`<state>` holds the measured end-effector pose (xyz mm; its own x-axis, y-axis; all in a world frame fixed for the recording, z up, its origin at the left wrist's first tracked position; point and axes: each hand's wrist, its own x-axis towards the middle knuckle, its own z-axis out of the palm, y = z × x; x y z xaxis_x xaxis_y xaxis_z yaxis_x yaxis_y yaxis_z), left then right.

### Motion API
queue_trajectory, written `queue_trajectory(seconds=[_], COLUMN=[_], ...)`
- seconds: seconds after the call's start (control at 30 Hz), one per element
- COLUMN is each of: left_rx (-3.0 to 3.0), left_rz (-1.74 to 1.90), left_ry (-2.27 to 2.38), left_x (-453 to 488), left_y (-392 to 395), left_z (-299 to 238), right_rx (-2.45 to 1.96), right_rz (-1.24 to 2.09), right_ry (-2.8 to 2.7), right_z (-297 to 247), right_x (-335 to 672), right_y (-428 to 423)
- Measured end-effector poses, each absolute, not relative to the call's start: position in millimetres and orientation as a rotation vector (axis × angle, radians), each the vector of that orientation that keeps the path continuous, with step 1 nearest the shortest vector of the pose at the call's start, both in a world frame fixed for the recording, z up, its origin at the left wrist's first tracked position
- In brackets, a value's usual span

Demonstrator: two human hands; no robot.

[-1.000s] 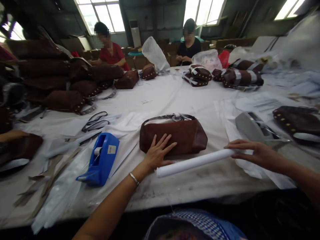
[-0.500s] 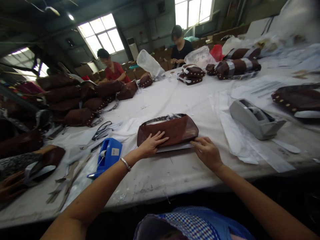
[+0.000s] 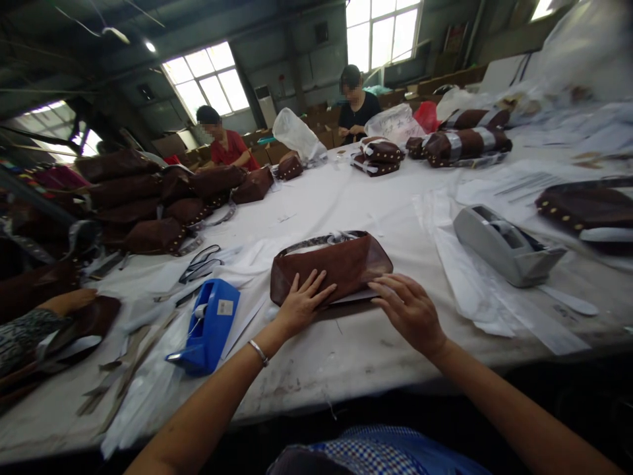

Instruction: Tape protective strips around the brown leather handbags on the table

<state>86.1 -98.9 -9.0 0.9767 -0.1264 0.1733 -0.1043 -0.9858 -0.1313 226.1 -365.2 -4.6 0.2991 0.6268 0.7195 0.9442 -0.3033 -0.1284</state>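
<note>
A brown leather handbag lies flat on the cloth-covered table in front of me, its studded strap curving along the far edge with some white wrapping. My left hand rests on the bag's front with fingers spread, pressing its left half. At the bag's lower right corner is my right hand, its fingers loosely bent and slightly apart, fingertips touching the near edge. A pale strip shows under that edge, between the two hands.
A blue tape dispenser stands left of the bag, a grey one to the right beside clear plastic sleeves. Brown bags are piled at left. A co-worker's hand is at far left; two people work across the table.
My left hand has slid slightly right and down on the bag. My right hand has shifted left and its fingers have loosened from a pinch. The view has tilted slightly up.
</note>
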Motion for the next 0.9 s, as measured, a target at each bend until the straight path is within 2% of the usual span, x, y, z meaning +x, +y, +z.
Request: queue_trajectory(seconds=[0.17,0.33,0.53,0.63,0.73,0.83,0.9], left_rx=[-3.005,-3.037,-3.006,-2.994,-2.996,-2.996,-2.992], left_rz=[-0.300,-0.307,-0.391,-0.452,-0.492,-0.507,-0.518], left_ry=[0.147,0.028,-0.065,-0.089,-0.085,-0.075,-0.067], left_x=[85,89,101,101,100,99,99], left_y=[-102,-124,-143,-143,-141,-141,-141], left_z=[-10,-4,-14,-26,-31,-31,-31], right_rx=[-1.986,-1.966,-1.898,-1.820,-1.720,-1.359,-1.129], right_rz=[-0.613,-0.624,-0.546,-0.287,0.221,0.724,0.865], right_ry=[-1.711,-1.678,-1.621,-1.354,-0.690,-0.127,0.014], right_z=[-20,-40,-32,-30,-30,-27,-21], right_x=[239,250,238,217,198,193,196], right_y=[-343,-338,-343,-357,-370,-369,-361])
